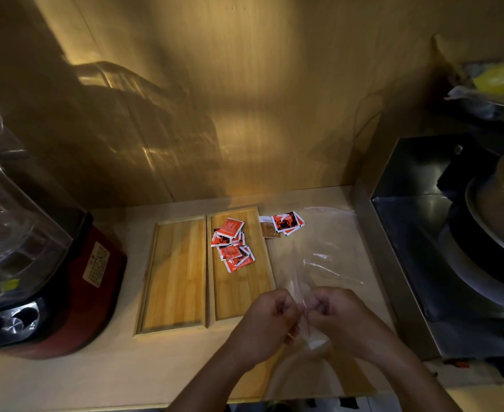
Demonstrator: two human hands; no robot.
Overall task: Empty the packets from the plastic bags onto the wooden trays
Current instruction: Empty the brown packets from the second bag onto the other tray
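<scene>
Two wooden trays lie side by side on the counter. The left tray (173, 275) holds nothing. The right tray (244, 295) carries a heap of red packets (232, 244) in its far half. A clear plastic bag (328, 257) lies right of the trays, with a few red packets (287, 223) and a brown one at its far end. My left hand (267, 319) and my right hand (334, 313) pinch the bag's near edge between them, just right of the right tray's near end. Whether those far packets are inside the bag I cannot tell.
A red blender base (75, 289) with a clear jug (9, 221) stands at the left. A steel box (423, 263) with round pans (500, 209) fills the right side. A wooden wall (215, 114) rises behind the counter, and the counter's front edge (66, 408) runs below my forearms.
</scene>
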